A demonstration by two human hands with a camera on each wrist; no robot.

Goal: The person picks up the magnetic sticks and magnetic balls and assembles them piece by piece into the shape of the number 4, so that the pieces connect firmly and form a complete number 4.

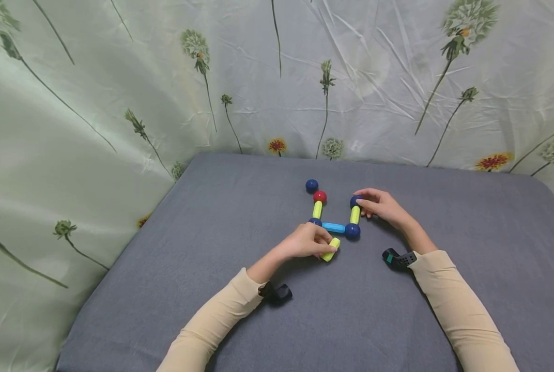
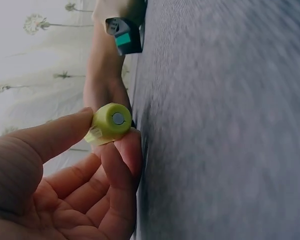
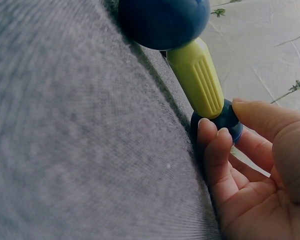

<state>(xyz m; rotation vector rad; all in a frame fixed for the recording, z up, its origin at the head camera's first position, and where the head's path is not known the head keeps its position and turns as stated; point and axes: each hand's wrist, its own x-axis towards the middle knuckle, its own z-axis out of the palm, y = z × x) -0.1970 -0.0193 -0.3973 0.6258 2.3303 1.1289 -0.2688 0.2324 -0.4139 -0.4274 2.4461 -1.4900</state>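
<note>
My left hand (image 1: 306, 242) pinches a short yellow-green rod (image 1: 331, 249) between thumb and fingers, close over the cloth. A round silver disc shows in the end of that rod in the left wrist view. With thumb and fingertips my right hand (image 1: 385, 207) holds a dark blue ball (image 3: 231, 121) at the far end of another yellow-green rod (image 3: 200, 80). That rod runs to a dark blue corner ball (image 1: 352, 231). From there a light blue rod (image 1: 335, 228) leads to a second corner ball, partly hidden behind my left hand. A third yellow-green rod (image 1: 317, 210) joins it to a red ball (image 1: 320, 196).
Just beyond the red ball is another dark blue ball (image 1: 311, 185). Everything lies on a grey cloth-covered surface (image 1: 240, 196), with a flower-printed curtain (image 1: 258, 113) along its back and left edges. Each wrist wears a black band (image 1: 398, 259).
</note>
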